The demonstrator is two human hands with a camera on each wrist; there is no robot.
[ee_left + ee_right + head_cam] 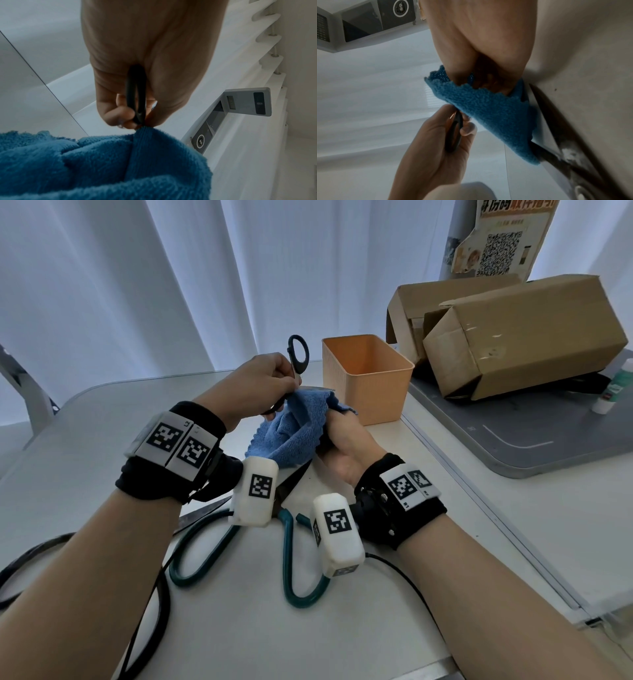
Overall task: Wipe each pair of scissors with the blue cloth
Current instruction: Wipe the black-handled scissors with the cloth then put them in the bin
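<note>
a: what's the left hand [263, 385] got?

b: black-handled scissors [297, 361], held above the white table [102, 440]. fingers curled round the lower handle loop; other loop sticks up past the knuckles. left wrist cam shows the loop [137, 94] pinched btwn fingers & thumb.

a: blades?

b: mostly buried in the blue cloth [294, 433]. only a thin silvery edge shows, pointing twd the orange bin [368, 378].

a: right hand [342, 446]?

b: clenched round the cloth, bunched over the blades. cloth's fluffy terry w/ a scalloped edge, hangs down from the fist. can't tell if its low corner touches the table.

a: other pairs?

b: big pair w/ teal handles [291, 559] lying flat on the table under both wrists, dark blades running up under the cloth. another dark blade [202, 515] pokes out beneath the left wrist, rest hidden.

a: around it?

b: orange bin stands just beyond the hands, ribbed walls, open top. cardboard boxes [513, 337] on a grey tray [513, 440] to the right, well apart. white bottle [613, 392] at the tray's far edge. black cable [150, 611] loops across the near left of the table.
</note>
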